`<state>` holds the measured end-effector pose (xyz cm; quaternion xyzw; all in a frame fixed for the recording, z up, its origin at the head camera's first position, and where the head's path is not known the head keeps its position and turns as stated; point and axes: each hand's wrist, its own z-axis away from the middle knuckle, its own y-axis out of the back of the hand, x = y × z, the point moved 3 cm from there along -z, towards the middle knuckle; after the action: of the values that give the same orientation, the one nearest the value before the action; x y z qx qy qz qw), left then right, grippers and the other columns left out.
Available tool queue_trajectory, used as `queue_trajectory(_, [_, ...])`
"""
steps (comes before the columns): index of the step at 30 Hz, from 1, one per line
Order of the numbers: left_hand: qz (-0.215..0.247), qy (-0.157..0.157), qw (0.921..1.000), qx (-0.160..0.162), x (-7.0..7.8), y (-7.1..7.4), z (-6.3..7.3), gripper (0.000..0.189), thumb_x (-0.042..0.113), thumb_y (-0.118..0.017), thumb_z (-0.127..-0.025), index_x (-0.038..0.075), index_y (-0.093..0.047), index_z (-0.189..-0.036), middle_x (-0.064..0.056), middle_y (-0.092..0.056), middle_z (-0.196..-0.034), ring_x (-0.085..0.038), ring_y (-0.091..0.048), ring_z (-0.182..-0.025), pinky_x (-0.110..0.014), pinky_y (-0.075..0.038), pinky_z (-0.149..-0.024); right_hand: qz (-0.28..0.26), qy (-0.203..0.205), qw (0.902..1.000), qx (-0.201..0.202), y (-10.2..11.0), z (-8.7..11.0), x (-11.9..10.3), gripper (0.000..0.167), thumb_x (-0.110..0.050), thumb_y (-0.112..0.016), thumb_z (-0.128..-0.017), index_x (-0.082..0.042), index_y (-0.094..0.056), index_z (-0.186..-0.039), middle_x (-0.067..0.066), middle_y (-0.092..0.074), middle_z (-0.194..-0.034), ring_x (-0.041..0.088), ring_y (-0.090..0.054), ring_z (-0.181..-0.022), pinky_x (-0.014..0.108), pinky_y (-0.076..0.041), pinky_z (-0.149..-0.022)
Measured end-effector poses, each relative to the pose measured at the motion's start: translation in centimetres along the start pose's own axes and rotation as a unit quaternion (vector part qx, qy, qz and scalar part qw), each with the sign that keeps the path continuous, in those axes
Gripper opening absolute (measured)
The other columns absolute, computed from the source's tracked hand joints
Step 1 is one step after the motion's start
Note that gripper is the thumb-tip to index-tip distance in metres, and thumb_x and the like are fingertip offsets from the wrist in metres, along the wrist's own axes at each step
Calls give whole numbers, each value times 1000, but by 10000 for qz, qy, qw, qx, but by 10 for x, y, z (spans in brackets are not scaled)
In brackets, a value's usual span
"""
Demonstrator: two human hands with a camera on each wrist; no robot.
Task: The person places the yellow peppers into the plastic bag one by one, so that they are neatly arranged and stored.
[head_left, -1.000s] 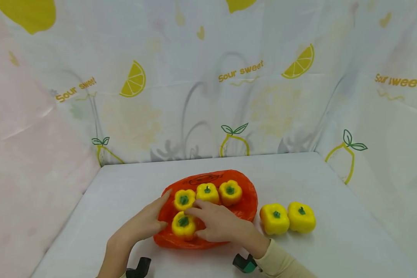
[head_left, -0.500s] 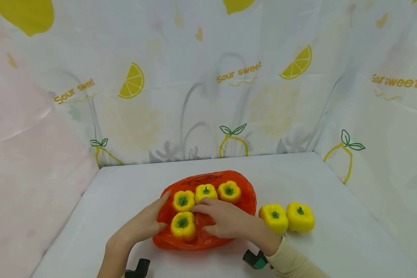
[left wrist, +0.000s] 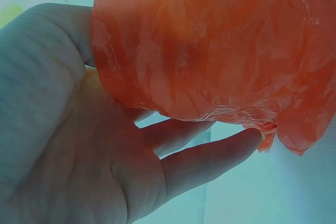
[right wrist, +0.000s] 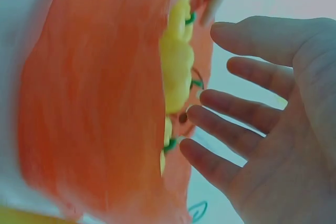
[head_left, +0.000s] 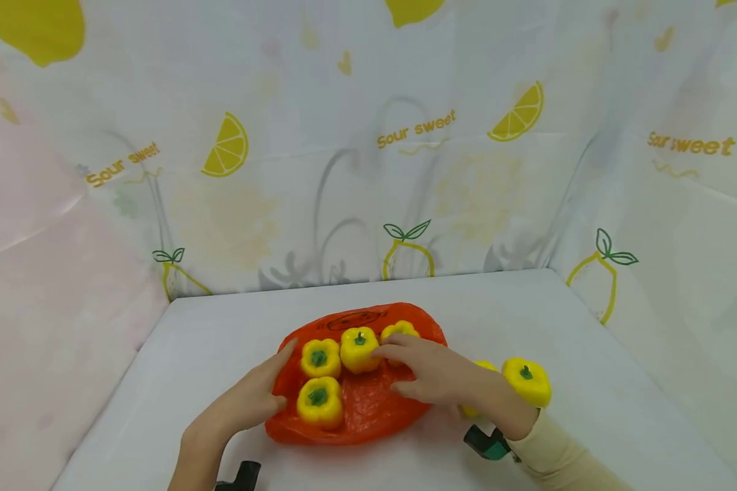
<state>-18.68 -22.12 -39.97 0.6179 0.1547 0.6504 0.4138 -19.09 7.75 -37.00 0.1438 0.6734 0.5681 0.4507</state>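
On the worktop (head_left: 221,327), a red bag (head_left: 377,406) w/ 4 yellow peppers (head_left: 319,402) lay btwn my L hand (head_left: 252,394) & R hand (head_left: 430,372), long way L to R. Both had fingers spread, not gripping. 2 loose peppers (head_left: 528,384) sat R of the bag, nearer my R.

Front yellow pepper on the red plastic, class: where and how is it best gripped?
Probably by its rounded sides, from above and the right. The front yellow pepper is squat, green stem up; another pepper crowds its far side and the left hand is at its left, while bare red plastic lies right.
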Motion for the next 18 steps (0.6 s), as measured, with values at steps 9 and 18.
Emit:
queue_trajectory(9, [-3, -9, 10000, -9, -1, -1, -1, 89, -3, -58, -81, 15, -20, -160, -14, -30, -163, -39, -27, -150, -63, -27, -118, 133, -454, 9987, 204, 22, 24, 25, 49, -27, -68, -91, -27, -56, -139, -3, -51, -144, 21, -53, -130, 46, -49, -108])
queue_trajectory(18, [-44, -4, 10000, -34, -1, -1, -2, 89, -2, -57, -82, 16, -19, -160, -13, -29, -163, -40, -27, -150, -63, -28, -118, 76, -588, 9979, 242, 37, 46, 41, 50, -24, -68, -90, -27, -56, -138, -6, -53, -140, 21, -54, -129, 49, -50, -106])
